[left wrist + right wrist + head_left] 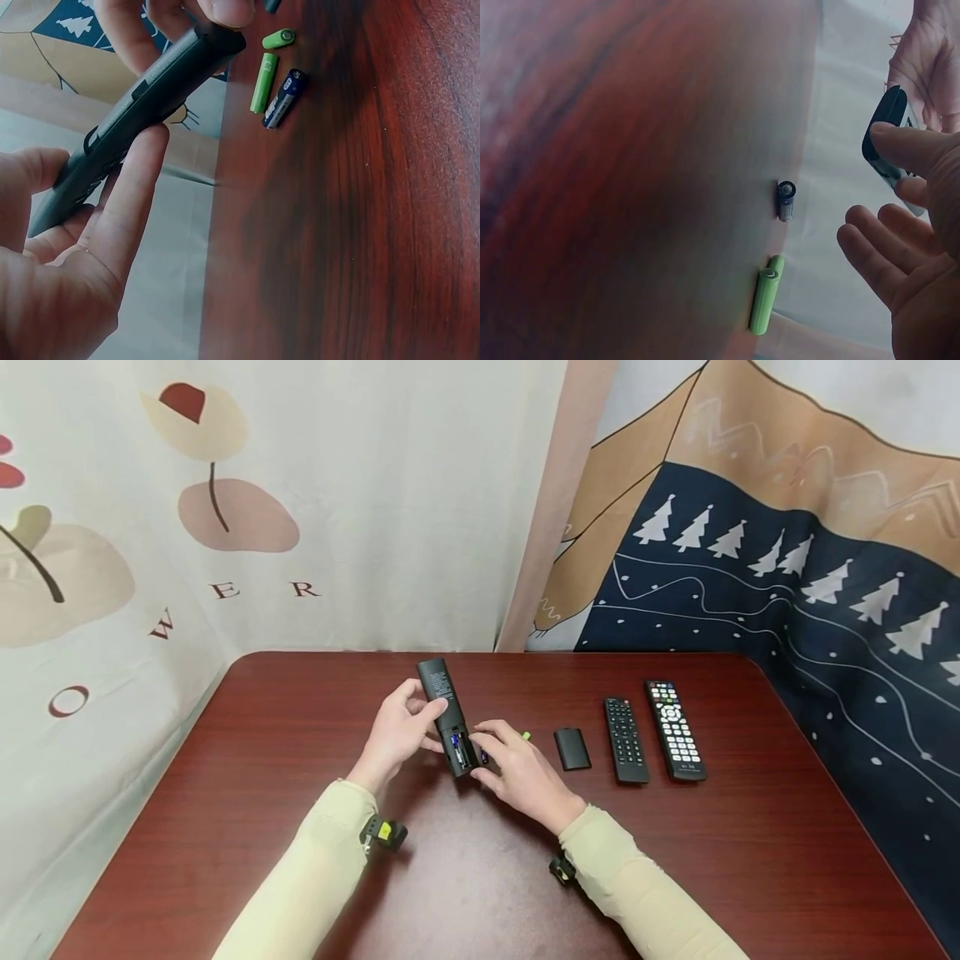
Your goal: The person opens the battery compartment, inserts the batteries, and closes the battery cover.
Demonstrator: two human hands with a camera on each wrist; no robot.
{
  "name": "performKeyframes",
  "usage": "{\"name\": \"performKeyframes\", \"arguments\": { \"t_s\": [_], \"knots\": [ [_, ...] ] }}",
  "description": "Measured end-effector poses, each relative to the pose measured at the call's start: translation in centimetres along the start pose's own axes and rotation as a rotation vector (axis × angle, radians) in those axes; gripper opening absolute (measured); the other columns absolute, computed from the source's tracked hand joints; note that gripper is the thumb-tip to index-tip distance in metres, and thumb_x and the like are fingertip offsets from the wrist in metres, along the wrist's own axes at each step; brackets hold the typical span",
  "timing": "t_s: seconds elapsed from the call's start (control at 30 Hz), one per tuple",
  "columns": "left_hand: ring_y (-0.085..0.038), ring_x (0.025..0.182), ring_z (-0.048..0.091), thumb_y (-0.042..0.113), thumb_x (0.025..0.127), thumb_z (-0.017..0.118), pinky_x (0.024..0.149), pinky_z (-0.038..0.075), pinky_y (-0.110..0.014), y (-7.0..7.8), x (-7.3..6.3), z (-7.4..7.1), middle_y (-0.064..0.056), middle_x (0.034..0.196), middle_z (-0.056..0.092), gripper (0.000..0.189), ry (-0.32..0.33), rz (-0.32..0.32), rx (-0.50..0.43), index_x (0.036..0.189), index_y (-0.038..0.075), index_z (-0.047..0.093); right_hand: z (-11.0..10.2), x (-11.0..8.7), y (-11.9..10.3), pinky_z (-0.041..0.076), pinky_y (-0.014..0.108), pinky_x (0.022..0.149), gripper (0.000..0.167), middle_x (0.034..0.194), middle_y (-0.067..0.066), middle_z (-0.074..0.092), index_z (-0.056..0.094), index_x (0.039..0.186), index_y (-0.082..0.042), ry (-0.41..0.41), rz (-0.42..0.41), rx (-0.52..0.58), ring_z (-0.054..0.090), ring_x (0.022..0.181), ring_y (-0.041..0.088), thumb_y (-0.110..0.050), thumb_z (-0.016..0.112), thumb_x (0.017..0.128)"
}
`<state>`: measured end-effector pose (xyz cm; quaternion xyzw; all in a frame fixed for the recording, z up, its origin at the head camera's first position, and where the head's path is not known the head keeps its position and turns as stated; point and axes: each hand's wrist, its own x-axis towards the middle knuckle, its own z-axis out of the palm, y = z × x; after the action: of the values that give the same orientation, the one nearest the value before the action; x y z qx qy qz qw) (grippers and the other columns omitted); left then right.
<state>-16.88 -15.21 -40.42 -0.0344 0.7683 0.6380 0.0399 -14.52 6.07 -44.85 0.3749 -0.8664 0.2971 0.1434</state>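
A black remote control [442, 696] is tilted back-side up, its battery compartment uncovered. A blue-and-silver battery [459, 750] shows inside that compartment. My left hand [398, 732] grips the remote's middle, thumb across its back and fingers beneath. At the lower end, the thumb and forefinger of my right hand [521, 772] pinch the remote; its other fingers stay spread. Loose on the table behind the right hand lie a blue battery [285, 98], a green battery [264, 82] and another green battery [279, 39].
To the right lies a black battery cover [573, 749]. Beyond it are a slim black remote [626, 740] and a larger remote with white buttons [676, 729], both face up. The brown table [465, 877] meets hanging printed cloths [405, 510] at its back edge.
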Motion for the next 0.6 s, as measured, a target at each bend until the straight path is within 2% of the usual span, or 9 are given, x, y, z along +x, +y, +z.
{"name": "performKeyframes", "arguments": {
  "t_s": [0.37,0.5,0.6],
  "knots": [
    [-0.024,0.069,0.073,0.016,0.103,0.063,0.066,0.063,-0.053,0.17,0.0,-0.09,-0.026,0.101,0.07,0.029,0.003,-0.001,0.002,0.126,0.002,0.054,0.29,0.18,0.65,0.059,0.036,0.089,0.044,0.133,0.013,0.059,0.068,0.126,-0.001,-0.024,0.022,-0.036,0.064,0.11,0.024,-0.011,0.085,0.086],
    [-0.023,0.067,0.072,0.015,0.102,0.064,0.067,0.063,-0.055,0.23,-0.02,-0.15,-0.025,0.099,0.07,0.028,0.006,0.0,0.003,0.125,0.001,0.054,0.18,0.39,0.76,0.058,0.039,0.091,0.043,0.133,0.013,0.059,0.068,0.125,-0.001,-0.051,0.031,-0.047,0.063,0.112,0.025,-0.01,0.085,0.086],
    [-0.022,0.066,0.072,0.015,0.102,0.064,0.064,0.064,-0.052,0.25,-0.03,-0.22,-0.024,0.098,0.07,0.028,0.009,0.002,0.008,0.125,0.001,0.054,0.01,0.61,0.82,0.058,0.04,0.093,0.042,0.133,0.014,0.059,0.069,0.124,-0.001,-0.078,0.025,-0.063,0.063,0.114,0.027,-0.01,0.085,0.086]
  ]
}}
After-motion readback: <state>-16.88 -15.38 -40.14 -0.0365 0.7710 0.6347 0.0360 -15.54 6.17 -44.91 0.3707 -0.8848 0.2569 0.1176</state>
